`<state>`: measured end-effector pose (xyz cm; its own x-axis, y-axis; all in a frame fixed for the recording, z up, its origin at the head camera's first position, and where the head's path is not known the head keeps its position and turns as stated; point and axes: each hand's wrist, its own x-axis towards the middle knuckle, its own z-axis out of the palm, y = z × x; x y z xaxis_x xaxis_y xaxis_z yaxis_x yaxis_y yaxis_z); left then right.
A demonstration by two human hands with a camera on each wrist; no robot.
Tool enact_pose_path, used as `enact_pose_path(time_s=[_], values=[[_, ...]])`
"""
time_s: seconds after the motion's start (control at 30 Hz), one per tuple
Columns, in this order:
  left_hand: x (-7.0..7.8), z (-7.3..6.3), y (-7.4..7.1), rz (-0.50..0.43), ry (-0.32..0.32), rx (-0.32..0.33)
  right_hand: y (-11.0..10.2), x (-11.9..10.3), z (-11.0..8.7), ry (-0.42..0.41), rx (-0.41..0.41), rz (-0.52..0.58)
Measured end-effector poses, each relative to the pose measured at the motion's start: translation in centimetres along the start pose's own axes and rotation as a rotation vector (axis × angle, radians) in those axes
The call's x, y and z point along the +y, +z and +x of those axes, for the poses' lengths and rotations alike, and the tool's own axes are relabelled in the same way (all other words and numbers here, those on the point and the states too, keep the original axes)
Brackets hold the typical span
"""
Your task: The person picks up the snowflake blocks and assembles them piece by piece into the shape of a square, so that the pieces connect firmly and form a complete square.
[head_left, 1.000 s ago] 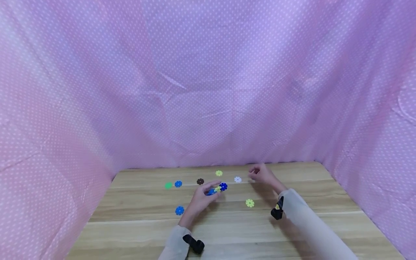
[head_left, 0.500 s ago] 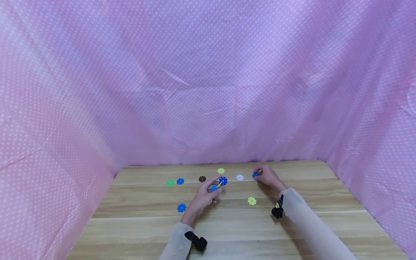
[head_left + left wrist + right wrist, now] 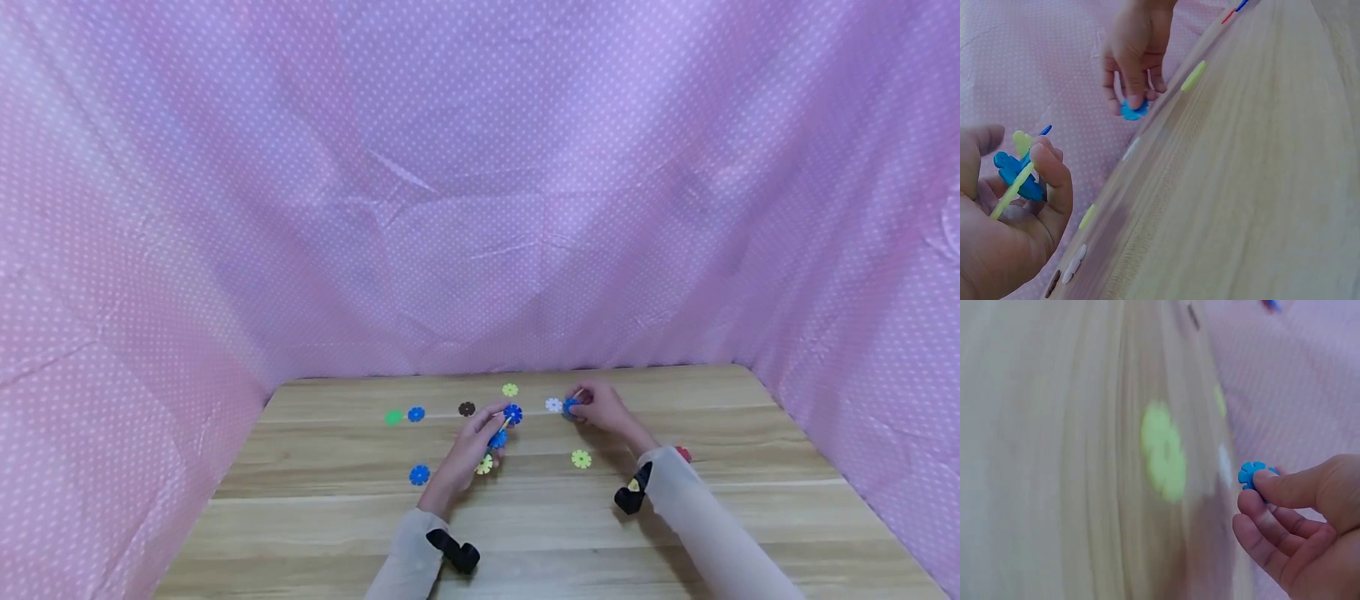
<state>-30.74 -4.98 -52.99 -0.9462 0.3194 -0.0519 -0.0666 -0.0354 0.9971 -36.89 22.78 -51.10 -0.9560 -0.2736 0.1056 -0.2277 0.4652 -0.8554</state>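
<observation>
My left hand holds a cluster of joined flower-shaped plastic discs above the table. A light blue disc, yellow discs and a dark blue disc show in the cluster; the fingers and palm hide parts of it. To the right, my right hand pinches a single blue flower-shaped disc between thumb and fingers. The two hands are apart, and so are their discs. In the head view the right hand's disc appears close beside a white disc.
Loose discs lie on the wooden table: green, two blue, brown, yellow at the back and yellow nearer. A red disc is partly behind the right sleeve. Pink dotted cloth surrounds the table.
A blue disc now shows in my right hand, which has moved left with it toward the left hand. The left hand has turned its cluster slightly. A red disc has come into view.
</observation>
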Motion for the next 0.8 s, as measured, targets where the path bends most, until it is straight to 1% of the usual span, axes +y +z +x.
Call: enact_pose_path(time_s=[0.17, 0.3, 0.4, 0.57, 0.73, 0.8], values=[[-0.1, 0.1, 0.0, -0.005, -0.001, -0.001, 1.3, -1.3, -0.4, -0.02, 0.034, 0.079], [-0.2, 0.1, 0.1, -0.005, -0.012, 0.015, 2.4, -2.3, -1.1, -0.01, 0.021, 0.189], [-0.1, 0.0, 0.2, 0.0, -0.021, 0.028, 3.3, -3.0, -1.8, -0.029, 0.0, 0.262], [0.0, -0.2, 0.3, -0.02, -0.024, 0.036, 4.9, -3.4, -2.5, -0.112, 0.001, 0.299], [-0.2, 0.0, 0.5, -0.041, 0.003, 0.034, 6.2, -3.7, -2.8, -0.153, 0.039, 0.353], [-0.3, 0.1, 0.6, -0.055, 0.003, 0.038, 6.5, -3.7, -2.8, -0.165, 0.058, 0.363]])
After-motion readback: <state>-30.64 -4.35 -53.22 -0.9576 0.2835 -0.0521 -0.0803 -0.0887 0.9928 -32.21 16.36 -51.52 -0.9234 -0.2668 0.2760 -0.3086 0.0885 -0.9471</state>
